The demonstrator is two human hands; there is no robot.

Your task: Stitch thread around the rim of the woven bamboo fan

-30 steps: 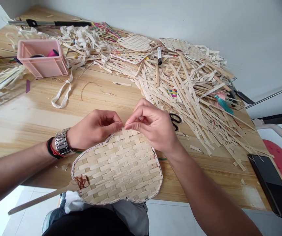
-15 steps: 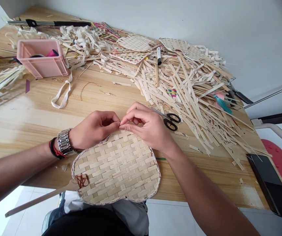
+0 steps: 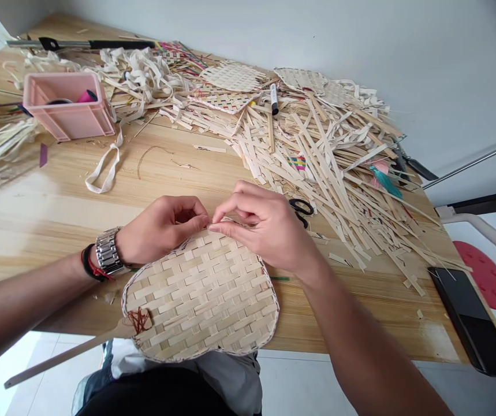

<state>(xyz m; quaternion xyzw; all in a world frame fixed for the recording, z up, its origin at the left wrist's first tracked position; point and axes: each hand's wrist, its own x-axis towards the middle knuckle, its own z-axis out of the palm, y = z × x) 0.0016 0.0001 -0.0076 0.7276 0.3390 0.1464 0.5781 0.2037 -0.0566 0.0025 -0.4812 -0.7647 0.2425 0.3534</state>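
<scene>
A woven bamboo fan (image 3: 202,297) lies flat at the table's near edge, its wooden handle (image 3: 57,358) sticking out over the floor to the left. My left hand (image 3: 159,228), with a metal watch on the wrist, is closed in a pinch on the fan's far rim. Fingertip to fingertip with it, my right hand (image 3: 267,228) pinches the same stretch of rim. What lies between the fingertips is too small to make out. Red thread binds the fan where the handle joins.
A big heap of bamboo strips (image 3: 329,156) covers the table's far right, with black-handled scissors (image 3: 300,209) just beyond my right hand. A pink bin (image 3: 68,107) stands at far left, a marker (image 3: 274,98) at the back, a dark tablet (image 3: 473,315) at the right edge.
Both hands and the fan have shifted slightly left and toward me. The pinch at the fan's far rim has stayed closed, the fingers working a little.
</scene>
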